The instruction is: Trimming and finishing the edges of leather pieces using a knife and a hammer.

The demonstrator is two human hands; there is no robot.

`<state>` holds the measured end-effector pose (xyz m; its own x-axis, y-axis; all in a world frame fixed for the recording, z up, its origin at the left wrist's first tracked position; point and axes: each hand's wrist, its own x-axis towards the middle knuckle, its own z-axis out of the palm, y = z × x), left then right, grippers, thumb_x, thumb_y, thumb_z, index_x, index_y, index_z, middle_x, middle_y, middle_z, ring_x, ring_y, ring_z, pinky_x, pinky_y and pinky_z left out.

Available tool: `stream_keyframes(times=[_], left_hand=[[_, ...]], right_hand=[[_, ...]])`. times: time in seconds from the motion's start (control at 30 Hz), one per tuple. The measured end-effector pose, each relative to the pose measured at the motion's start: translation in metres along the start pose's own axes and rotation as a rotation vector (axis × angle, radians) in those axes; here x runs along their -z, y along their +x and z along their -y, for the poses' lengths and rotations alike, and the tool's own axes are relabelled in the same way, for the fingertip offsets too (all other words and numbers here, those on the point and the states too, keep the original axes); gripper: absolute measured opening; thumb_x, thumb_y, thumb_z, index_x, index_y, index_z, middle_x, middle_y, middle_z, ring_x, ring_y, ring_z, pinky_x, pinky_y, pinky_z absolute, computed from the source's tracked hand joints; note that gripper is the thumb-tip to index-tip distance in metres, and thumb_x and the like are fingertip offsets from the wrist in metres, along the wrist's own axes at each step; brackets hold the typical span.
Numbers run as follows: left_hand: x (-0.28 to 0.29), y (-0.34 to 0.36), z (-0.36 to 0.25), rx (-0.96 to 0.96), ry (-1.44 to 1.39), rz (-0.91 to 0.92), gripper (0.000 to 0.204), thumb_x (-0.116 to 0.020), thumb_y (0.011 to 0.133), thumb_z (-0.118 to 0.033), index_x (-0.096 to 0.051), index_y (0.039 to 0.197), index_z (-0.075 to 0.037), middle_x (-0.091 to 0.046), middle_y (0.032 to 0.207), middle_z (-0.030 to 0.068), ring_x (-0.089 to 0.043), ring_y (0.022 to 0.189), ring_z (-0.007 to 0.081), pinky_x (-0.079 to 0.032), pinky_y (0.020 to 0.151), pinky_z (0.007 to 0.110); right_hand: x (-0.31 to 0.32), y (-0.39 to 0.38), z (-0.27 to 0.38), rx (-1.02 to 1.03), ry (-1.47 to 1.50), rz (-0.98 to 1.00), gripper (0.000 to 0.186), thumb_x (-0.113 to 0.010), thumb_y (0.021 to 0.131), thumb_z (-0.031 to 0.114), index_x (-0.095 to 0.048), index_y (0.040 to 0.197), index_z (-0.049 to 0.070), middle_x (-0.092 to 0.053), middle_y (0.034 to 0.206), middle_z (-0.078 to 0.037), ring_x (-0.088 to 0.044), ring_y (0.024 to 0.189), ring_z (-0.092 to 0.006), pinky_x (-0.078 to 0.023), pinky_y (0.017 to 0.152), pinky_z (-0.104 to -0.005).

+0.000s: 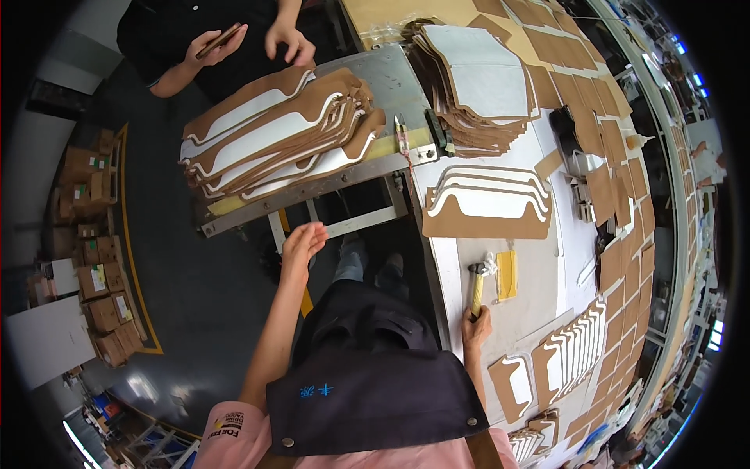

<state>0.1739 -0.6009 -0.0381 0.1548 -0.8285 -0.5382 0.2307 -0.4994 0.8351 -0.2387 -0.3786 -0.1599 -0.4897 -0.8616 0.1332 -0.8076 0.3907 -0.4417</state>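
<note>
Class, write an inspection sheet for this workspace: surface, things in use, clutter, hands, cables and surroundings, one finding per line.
Surface: a pale worktable on the right; a metal table ahead, to the left of it.
Things in use: a yellow-handled tool, with a yellow pad beside it; beyond them, overlapping brown-and-white panels.
Clutter: a heap of similar pieces on the metal table; a stack of sheets, pale on top, behind the panels.
Hands: right hand grips the tool's handle; left hand is raised, empty.
Cables: nothing clearly seen.
Surroundings: another person holding a phone; cartons along the left.
</note>
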Motion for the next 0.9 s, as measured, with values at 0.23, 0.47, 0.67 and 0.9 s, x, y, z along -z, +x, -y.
stream_keyframes(times=[0.23,0.47,0.67,0.9], left_hand=[[-0.014,0.070,-0.044,0.125,-0.340,0.098,0.032,-0.060,0.098,-0.024,-0.060,0.120,0.000,-0.066,0.118,0.0135,-0.064,0.110,0.0215,-0.053,0.092,0.032],[-0.027,0.091,-0.050,0.423,-0.790,0.127,0.031,-0.064,0.096,-0.020,-0.059,0.115,0.004,-0.066,0.112,0.0128,-0.065,0.107,0.0232,-0.056,0.089,0.030],[-0.045,0.107,-0.050,0.490,-0.791,0.212,0.035,-0.063,0.096,-0.015,-0.053,0.124,0.005,-0.063,0.119,0.0154,-0.063,0.112,0.0274,-0.060,0.078,0.025],[-0.057,0.093,-0.042,0.426,-0.789,0.063,0.028,-0.066,0.094,-0.019,-0.061,0.117,-0.002,-0.069,0.108,0.0097,-0.068,0.096,0.0199,-0.053,0.062,0.019]], right_hand=[[0.014,0.034,0.093,-0.027,0.011,-0.096,0.032,-0.076,0.080,0.017,-0.058,0.103,0.004,-0.064,0.084,-0.018,-0.064,0.073,-0.0373,-0.050,0.064,-0.0448],[0.006,0.166,0.221,0.153,0.142,0.017,0.029,-0.076,0.080,0.014,-0.058,0.100,0.005,-0.063,0.080,-0.016,-0.063,0.073,-0.0367,-0.050,0.065,-0.0427],[-0.042,0.286,0.312,0.377,0.072,0.096,0.028,-0.072,0.080,0.018,-0.054,0.096,0.004,-0.062,0.076,-0.018,-0.063,0.074,-0.0380,-0.048,0.064,-0.0464],[-0.070,0.333,0.332,0.532,0.021,0.200,0.031,-0.072,0.073,0.019,-0.052,0.090,0.005,-0.060,0.086,-0.017,-0.061,0.080,-0.0384,-0.049,0.067,-0.0487]])
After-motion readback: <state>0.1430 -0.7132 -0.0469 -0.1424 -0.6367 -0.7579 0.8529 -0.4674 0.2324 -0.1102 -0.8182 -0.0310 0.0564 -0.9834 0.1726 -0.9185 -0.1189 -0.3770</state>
